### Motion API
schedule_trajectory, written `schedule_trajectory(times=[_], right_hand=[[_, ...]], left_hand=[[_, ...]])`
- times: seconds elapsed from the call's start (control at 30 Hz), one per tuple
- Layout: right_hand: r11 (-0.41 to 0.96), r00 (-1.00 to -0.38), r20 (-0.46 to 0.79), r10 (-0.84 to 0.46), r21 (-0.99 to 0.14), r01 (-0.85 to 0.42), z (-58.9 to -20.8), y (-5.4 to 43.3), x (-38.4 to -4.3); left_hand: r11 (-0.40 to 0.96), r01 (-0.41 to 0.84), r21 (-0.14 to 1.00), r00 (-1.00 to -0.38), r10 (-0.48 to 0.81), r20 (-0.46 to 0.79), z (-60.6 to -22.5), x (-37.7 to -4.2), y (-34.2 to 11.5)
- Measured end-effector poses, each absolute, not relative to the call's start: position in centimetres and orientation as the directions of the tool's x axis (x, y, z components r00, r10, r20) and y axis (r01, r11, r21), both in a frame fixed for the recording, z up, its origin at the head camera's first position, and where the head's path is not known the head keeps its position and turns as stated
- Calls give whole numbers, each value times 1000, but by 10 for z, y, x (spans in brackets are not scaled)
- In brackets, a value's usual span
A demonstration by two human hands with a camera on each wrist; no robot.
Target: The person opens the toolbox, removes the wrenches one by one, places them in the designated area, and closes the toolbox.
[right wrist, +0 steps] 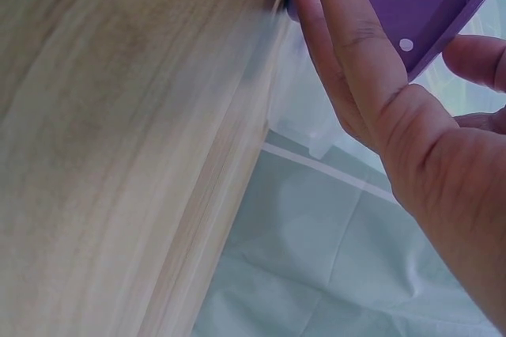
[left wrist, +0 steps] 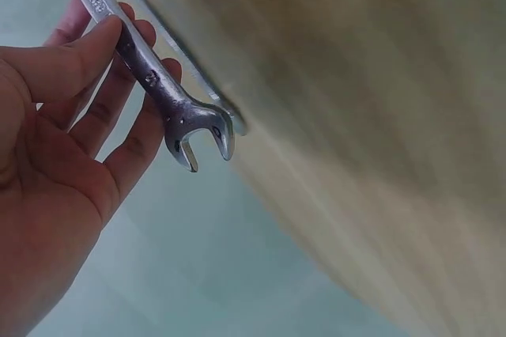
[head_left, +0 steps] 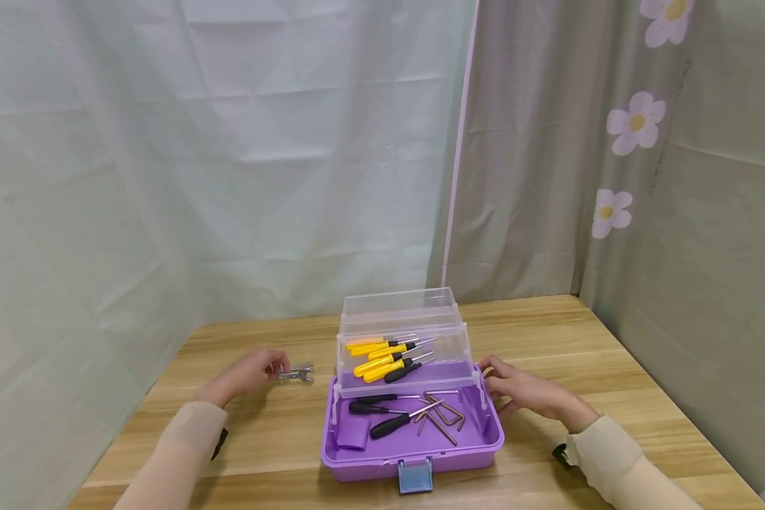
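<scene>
Wrench [left wrist: 149, 76] in left grip [left wrist: 63, 171]; open end [left wrist: 183, 115] beyond thumb [left wrist: 87, 51]

Table [head_left: 261, 457], qty 1, lt.-brown wood-grain finish. Purple toolbox [head_left: 363, 470], qty 1, stands upright on it approx. ctr., opened, w/ front latch hanging. Metal wrench [left wrist: 183, 55], qty 1, edge-on to left wrist cam., appears to lie flat on tbl. L of box.

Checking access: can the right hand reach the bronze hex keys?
Likely yes: the right hand is beside the purple toolbox, whose open front leaves the bronze hex keys mostly uncovered; the hand must clear the side wall.
</scene>
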State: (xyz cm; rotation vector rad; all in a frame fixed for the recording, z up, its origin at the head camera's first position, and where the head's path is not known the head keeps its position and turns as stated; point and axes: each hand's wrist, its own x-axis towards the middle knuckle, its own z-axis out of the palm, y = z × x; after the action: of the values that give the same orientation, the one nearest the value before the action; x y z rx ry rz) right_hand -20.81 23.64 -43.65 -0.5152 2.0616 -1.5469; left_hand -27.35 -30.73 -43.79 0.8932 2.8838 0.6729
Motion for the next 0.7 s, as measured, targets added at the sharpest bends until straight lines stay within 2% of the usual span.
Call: schedule_trajectory(times=[0.7], right_hand=[[287, -803, -174, -570, -958, 3, -437, 236, -208]], left_hand=[[775, 458, 435, -870, 491, 43, -449, -266, -315]])
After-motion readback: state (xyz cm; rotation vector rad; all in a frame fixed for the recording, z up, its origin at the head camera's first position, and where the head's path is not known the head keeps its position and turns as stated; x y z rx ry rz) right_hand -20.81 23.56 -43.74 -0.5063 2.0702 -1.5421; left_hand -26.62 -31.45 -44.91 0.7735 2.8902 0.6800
